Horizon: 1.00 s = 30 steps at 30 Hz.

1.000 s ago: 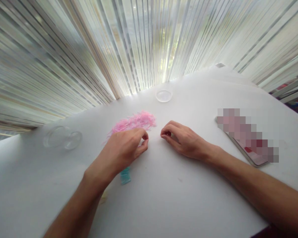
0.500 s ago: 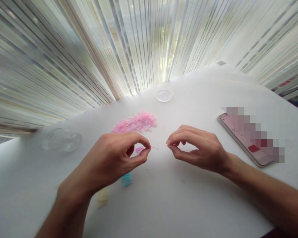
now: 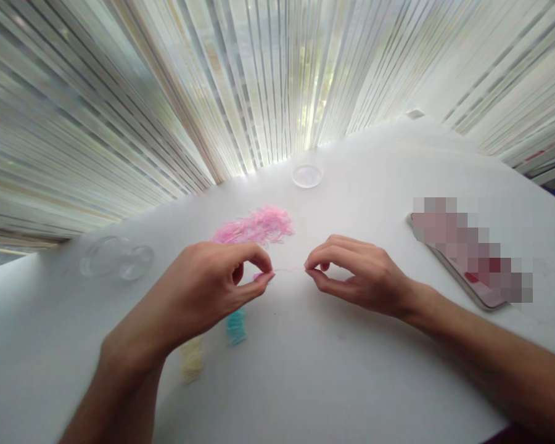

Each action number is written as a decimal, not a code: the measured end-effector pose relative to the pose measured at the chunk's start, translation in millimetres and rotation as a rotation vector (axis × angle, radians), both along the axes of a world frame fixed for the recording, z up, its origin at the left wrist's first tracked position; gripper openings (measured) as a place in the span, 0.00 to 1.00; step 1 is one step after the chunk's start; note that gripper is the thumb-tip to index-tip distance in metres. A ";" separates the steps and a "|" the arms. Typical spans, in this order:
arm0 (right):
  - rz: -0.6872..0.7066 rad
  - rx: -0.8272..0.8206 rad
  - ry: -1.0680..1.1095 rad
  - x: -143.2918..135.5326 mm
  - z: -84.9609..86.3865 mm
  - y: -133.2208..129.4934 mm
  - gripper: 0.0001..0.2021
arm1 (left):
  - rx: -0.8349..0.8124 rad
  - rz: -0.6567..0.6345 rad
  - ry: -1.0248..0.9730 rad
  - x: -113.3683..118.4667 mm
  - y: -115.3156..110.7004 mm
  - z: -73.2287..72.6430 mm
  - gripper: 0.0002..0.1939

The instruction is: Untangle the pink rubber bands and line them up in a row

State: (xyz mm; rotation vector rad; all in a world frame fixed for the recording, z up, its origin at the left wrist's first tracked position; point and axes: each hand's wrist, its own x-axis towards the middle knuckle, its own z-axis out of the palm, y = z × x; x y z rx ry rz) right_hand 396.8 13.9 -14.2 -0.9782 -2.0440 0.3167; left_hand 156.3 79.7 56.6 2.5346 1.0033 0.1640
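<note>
A thin pale pink strand (image 3: pixel 289 269) stretches almost level between my two hands above the white table. My left hand (image 3: pixel 213 271) pinches one end between thumb and forefinger. The other end is in the pinch of my right hand (image 3: pixel 356 271). Just beyond my left hand lies a loose heap of pink strands (image 3: pixel 259 225). A small pink-purple bit (image 3: pixel 258 277) shows partly behind the left fingertips. Nearer to me, below that hand, are a bundle of teal strands (image 3: pixel 235 327) and a bundle of pale yellow strands (image 3: pixel 192 361).
A clear shallow round dish (image 3: pixel 308 176) stands at the table's far edge. More clear round containers (image 3: pixel 115 258) are at the left. A phone (image 3: pixel 462 259), partly blurred out, lies right of my right hand. Striped string curtains (image 3: pixel 259 80) hang behind the white table (image 3: pixel 314 382).
My right hand has moved slightly left, and the strand now spans both pinches; before, it stuck out from the left fingertips with a gap before the right. The left hand shifted slightly left.
</note>
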 end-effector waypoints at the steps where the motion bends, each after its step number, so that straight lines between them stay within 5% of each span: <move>1: -0.012 -0.003 -0.012 -0.2 -4.2 2.6 0.06 | -0.003 0.017 0.041 -1.6 2.9 -0.9 0.07; 8: 0.005 -0.072 -0.066 -9.2 -22.0 18.5 0.05 | -0.113 0.065 0.259 -6.9 11.2 -3.9 0.11; 30: 0.011 -0.170 -0.045 -10.1 -27.6 18.5 0.06 | -0.155 0.037 0.304 -9.0 13.4 -13.3 0.09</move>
